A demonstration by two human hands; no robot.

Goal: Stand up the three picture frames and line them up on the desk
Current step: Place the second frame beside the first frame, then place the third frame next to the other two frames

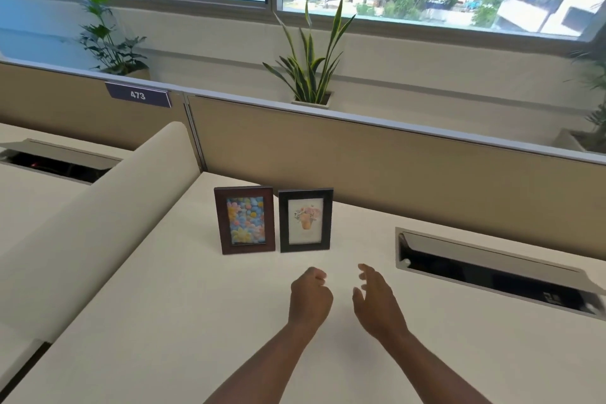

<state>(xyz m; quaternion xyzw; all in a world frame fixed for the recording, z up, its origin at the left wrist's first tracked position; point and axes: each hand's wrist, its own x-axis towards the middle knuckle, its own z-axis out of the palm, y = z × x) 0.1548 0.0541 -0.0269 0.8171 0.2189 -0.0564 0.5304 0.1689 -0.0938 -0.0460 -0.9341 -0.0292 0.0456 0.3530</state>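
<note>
Two picture frames stand upright side by side on the cream desk point(164, 321). The brown frame point(244, 220) on the left holds a picture of coloured flowers. The black frame point(305, 219) on the right holds a picture of a flower pot. I see no third frame. My left hand point(310, 297) hovers over the desk just in front of the black frame, fingers curled with nothing in them. My right hand point(377, 300) is beside it, fingers apart and empty. Neither hand touches a frame.
A cable tray slot point(492, 275) is cut into the desk at the right. A cream side divider point(98, 216) rises at the left, a tan partition point(393, 157) at the back. A snake plant point(311, 59) stands behind the partition. Another slot point(55, 162) lies on the neighbouring desk.
</note>
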